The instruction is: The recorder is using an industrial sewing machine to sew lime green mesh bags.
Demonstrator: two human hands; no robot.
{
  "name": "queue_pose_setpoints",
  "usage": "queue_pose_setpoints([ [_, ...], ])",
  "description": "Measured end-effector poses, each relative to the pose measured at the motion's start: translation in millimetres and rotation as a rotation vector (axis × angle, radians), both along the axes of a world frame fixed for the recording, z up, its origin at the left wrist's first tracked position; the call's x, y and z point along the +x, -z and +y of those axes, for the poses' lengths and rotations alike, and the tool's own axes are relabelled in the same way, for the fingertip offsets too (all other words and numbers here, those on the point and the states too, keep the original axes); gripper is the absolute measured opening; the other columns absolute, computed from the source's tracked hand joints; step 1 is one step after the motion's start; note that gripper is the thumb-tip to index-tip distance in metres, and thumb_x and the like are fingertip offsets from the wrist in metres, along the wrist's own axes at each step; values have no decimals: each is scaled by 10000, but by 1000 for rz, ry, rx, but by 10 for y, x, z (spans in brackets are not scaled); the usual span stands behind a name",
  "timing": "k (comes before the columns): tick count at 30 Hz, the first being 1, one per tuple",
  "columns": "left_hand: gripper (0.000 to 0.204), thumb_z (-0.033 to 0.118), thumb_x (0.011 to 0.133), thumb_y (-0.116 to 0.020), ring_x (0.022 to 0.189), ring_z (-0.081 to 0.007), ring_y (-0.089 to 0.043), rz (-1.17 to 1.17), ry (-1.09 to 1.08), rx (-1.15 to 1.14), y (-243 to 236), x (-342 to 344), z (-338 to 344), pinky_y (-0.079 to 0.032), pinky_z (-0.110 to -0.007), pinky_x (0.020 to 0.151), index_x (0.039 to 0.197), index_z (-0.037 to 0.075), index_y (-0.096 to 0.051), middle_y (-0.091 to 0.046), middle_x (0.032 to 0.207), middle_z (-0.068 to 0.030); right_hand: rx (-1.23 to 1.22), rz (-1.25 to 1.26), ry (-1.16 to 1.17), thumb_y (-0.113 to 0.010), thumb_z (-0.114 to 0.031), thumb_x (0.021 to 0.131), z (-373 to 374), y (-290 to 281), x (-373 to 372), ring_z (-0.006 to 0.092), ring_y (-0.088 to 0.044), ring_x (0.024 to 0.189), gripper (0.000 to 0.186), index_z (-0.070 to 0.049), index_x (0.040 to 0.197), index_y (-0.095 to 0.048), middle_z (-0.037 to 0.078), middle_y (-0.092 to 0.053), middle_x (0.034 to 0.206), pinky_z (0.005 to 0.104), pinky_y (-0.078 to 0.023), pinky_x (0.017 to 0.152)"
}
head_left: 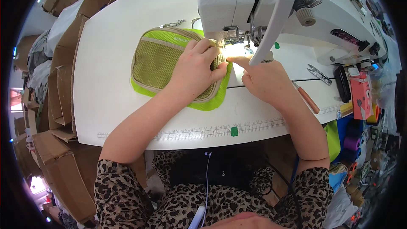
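Observation:
A green mesh pouch (pixel 159 62) with tan zipper trim and a bright lime flap lies on the sewing table. My left hand (pixel 193 70) rests over its right side, fingers on top and thumb at the zippered edge, gripping it. That edge sits at the lit needle area of the white sewing machine (pixel 237 0). My right hand (pixel 267 80) is just right of the needle area. Its index finger stretches left to the pouch's edge, apart from the thumb; the remaining fingers are folded and partly hidden. Glare hides the needle point.
On the table's right lie thread snips (pixel 319 74), a wooden-handled tool (pixel 308 99) and a black case (pixel 342 84) beside a pink box (pixel 361 97). A printed ruler (pixel 203 134) runs along the front edge. Cardboard boxes (pixel 63 174) crowd the left; thread spools (pixel 352 143) stand at right.

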State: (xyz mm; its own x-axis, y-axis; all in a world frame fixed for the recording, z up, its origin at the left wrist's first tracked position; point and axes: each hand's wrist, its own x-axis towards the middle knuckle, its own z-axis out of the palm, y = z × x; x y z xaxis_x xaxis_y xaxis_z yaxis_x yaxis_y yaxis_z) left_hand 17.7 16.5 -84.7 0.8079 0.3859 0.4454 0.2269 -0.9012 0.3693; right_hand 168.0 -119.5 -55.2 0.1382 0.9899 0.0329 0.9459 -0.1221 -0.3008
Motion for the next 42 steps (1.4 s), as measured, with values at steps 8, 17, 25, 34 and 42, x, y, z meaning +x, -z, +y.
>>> queue_pose_setpoints([
  [8,283,230,760,-694,953,-295,-576,-56,-21,-29,22,-6,45,-515,-381,854,934,9,-667,-627,1024,-104,-79,9,27,-521,-83,832,25,5,-20,279,-603,576,451,-214,1256,-599,91,-610,699,397,-490,571],
  [17,289,222,760,-710,973,-314,-583,-45,-11,-77,-14,-46,71,-508,-403,866,942,4,-661,-624,998,-132,-75,-70,-8,-506,-86,840,40,113,-12,291,-630,658,469,-217,1283,-586,111,-653,836,401,-504,611],
  [25,323,266,811,-686,999,-299,-558,48,7,-230,-106,-92,80,-476,-388,913,1030,32,-645,-598,1036,-115,-64,1,18,-516,-97,835,20,1,-53,289,-623,622,452,-199,1268,-595,99,-647,774,407,-498,590],
  [34,331,237,862,-655,1126,-290,-563,326,299,-431,-510,-223,335,-466,-400,980,1155,87,-625,-593,1174,-109,89,-176,-82,-578,-49,780,20,84,-108,238,-625,559,315,-94,1090,-604,81,-599,629,355,-479,484],
  [42,469,426,780,-705,1019,-233,-573,271,365,149,-301,-161,467,-488,-368,902,1141,132,-647,-619,1111,-52,71,-246,-82,-528,-4,800,-17,73,-205,208,-614,589,504,-131,1286,-562,46,-577,703,342,-468,497],
])
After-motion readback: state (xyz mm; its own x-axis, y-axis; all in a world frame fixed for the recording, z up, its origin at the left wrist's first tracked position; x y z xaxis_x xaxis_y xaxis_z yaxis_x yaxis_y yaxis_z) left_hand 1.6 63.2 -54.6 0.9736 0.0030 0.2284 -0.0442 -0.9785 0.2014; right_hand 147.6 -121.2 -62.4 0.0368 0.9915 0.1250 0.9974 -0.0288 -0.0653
